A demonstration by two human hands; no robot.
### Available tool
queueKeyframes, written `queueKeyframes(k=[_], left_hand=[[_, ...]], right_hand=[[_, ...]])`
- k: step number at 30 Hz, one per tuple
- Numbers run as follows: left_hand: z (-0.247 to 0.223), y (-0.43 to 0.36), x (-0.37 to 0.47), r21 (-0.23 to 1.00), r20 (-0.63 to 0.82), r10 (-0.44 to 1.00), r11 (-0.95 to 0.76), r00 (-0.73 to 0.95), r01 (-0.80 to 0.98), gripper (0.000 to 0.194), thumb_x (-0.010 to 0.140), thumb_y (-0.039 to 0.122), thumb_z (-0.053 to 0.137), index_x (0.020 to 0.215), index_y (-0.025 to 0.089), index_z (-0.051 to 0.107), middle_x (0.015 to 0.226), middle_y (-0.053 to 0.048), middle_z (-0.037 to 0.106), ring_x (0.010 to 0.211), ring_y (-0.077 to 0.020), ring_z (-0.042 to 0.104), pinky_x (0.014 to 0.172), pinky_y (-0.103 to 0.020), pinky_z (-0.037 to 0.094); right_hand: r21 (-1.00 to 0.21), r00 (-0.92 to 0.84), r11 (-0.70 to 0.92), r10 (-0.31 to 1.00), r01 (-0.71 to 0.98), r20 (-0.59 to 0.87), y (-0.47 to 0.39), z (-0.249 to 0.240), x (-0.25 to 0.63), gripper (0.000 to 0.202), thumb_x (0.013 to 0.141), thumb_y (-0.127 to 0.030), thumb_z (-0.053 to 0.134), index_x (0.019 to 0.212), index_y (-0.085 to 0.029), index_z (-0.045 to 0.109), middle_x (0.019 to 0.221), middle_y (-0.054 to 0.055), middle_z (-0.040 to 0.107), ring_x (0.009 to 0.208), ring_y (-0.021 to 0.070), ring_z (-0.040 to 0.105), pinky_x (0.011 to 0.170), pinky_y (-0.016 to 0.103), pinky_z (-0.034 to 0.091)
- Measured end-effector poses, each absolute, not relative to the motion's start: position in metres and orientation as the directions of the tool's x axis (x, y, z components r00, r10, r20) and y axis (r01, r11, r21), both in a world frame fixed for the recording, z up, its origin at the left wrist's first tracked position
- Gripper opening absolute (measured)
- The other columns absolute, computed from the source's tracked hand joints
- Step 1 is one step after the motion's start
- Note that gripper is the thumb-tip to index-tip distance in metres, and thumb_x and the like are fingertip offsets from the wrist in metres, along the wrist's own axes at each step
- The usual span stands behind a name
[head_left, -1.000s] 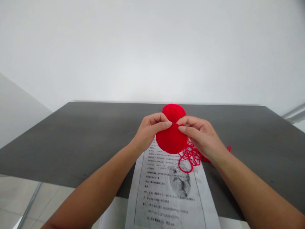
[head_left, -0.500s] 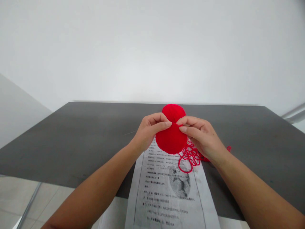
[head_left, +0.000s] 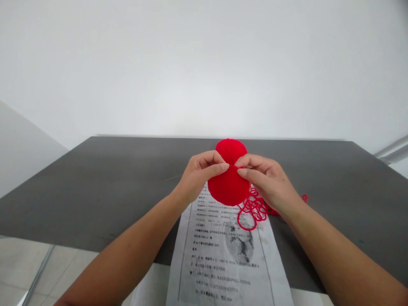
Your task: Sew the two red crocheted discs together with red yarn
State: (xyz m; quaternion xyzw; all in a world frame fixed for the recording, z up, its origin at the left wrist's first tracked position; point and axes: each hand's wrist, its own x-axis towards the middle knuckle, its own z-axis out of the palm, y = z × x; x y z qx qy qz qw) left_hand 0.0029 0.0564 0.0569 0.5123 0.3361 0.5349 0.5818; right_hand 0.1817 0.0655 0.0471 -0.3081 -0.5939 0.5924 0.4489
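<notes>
Over printed sheet (head_left: 216,255), left fingers (head_left: 220,168), right fingers (head_left: 250,174) pinching red piece (head_left: 228,187); yarn tangle (head_left: 256,206) covering some print

A plain, smooth white wall (head_left: 127,76) fills the whole upper part of the view. Its middle is brightest, with a soft glow, and the corners are a little darker. At the left, a light grey, slanting surface (head_left: 25,138) meets this wall along a diagonal edge. Before the wall stands a wide, flat, dark grey table (head_left: 95,187), its far edge near to the wall. At the lower left there are pale floor tiles (head_left: 19,261) with thin joints, and a slim grey bar (head_left: 38,274) is slanting across them.
</notes>
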Motion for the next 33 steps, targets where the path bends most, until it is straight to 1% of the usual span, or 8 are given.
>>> queueKeyframes(k=[7,15,22,26,33], left_hand=[[0.058,0.056,0.003,0.950,0.129,0.966,-0.056,0.224,-0.306,0.024,0.069,0.030,0.077,0.062,0.015,0.060,0.059,0.003,0.059,0.051,-0.0075,0.048,0.052,-0.023,0.034],[0.057,0.056,0.003,0.957,0.182,0.964,-0.129,0.192,-0.258,0.025,0.071,0.032,0.078,0.064,0.015,0.061,0.063,0.002,0.060,0.055,-0.0080,0.049,0.055,-0.023,0.036],[0.056,0.056,0.003,0.956,0.234,0.954,-0.190,0.189,-0.224,0.026,0.074,0.033,0.077,0.064,0.015,0.061,0.065,0.002,0.060,0.058,-0.0084,0.049,0.056,-0.023,0.037],[0.056,0.056,0.003,0.961,0.219,0.958,-0.178,0.188,-0.211,0.027,0.072,0.035,0.078,0.065,0.015,0.061,0.065,0.001,0.060,0.058,-0.0089,0.049,0.057,-0.023,0.038],[0.057,0.054,0.004,0.959,0.191,0.961,-0.140,0.200,-0.245,0.026,0.072,0.033,0.078,0.065,0.015,0.062,0.064,0.001,0.060,0.057,-0.0086,0.049,0.056,-0.023,0.037]], right_hand=[[-0.975,-0.401,0.150,0.893,-0.162,0.204,0.067,0.045,0.182,0.014,0.083,-0.034,0.073,0.081,-0.021,0.069,0.063,-0.003,0.056,0.052,0.0086,0.047,0.051,0.023,0.034],[-0.981,-0.385,0.161,0.903,-0.109,0.191,0.065,0.048,0.182,0.015,0.084,-0.035,0.071,0.082,-0.020,0.068,0.062,-0.003,0.054,0.053,0.0097,0.048,0.054,0.024,0.035],[-0.985,-0.350,0.165,0.921,-0.051,0.172,0.063,0.056,0.179,0.015,0.080,-0.033,0.070,0.078,-0.019,0.064,0.059,-0.004,0.051,0.053,0.0103,0.045,0.053,0.025,0.034],[-0.983,-0.324,0.182,0.929,-0.026,0.180,0.061,0.061,0.177,0.014,0.077,-0.031,0.070,0.075,-0.019,0.063,0.060,-0.004,0.050,0.053,0.0107,0.045,0.053,0.025,0.035],[-0.971,-0.302,0.237,0.925,-0.020,0.232,0.059,0.062,0.176,0.011,0.075,-0.028,0.070,0.075,-0.019,0.063,0.058,-0.004,0.049,0.054,0.0113,0.046,0.054,0.026,0.035]])
